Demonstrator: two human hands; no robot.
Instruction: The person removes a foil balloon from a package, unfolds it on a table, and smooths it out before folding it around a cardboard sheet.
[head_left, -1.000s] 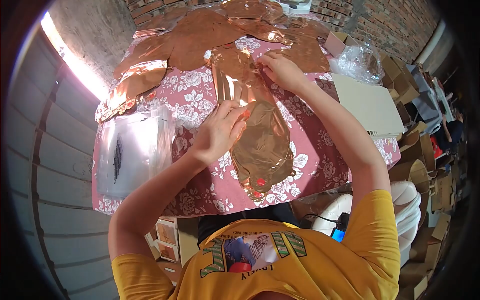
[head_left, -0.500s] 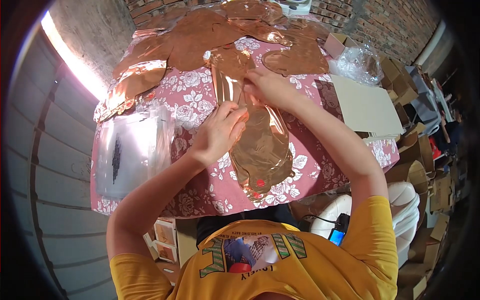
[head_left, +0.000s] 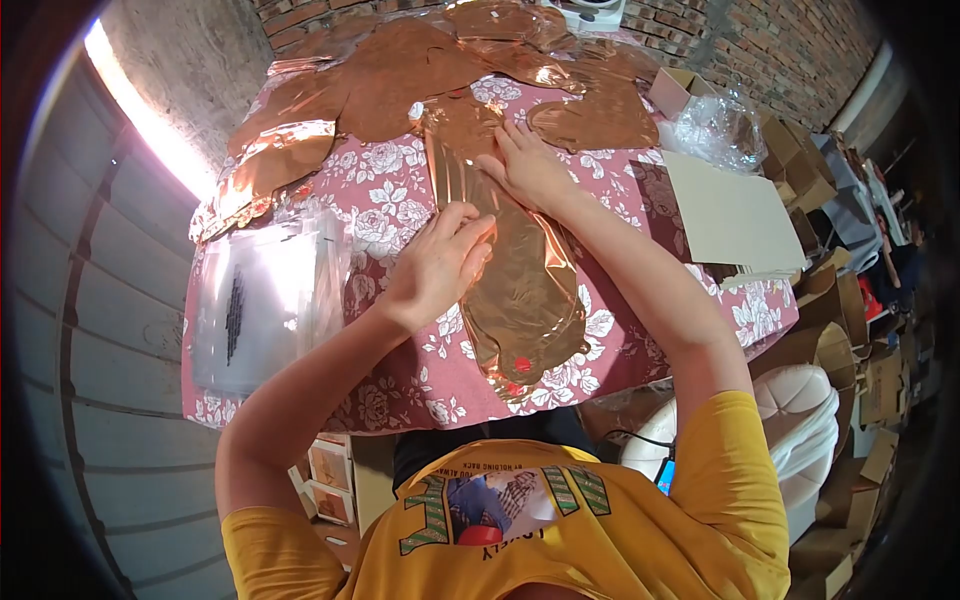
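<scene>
A flat copper-coloured foil balloon [head_left: 525, 290] lies lengthwise on the flowered tablecloth in front of me, its sides folded inward. Near its lower end is a small red spot. My left hand [head_left: 440, 258] is at the balloon's left edge, fingers bent and drawn together on the foil; the fingertips are partly hidden. Across the upper right part of the same balloon, my right hand [head_left: 530, 172] lies with fingers stretched out and thumb apart, pressing flat on the foil.
More copper foil balloons [head_left: 400, 75] are spread over the far side of the table. Clear plastic bags [head_left: 255, 310] lie at the left. On the right are a stack of cream card sheets [head_left: 735, 215], an open small box [head_left: 682, 90] and crumpled clear plastic [head_left: 715, 130].
My right hand has gone from bent, gripping fingers at the balloon's middle to lying flat and spread on its upper right part. The left hand has stayed in place.
</scene>
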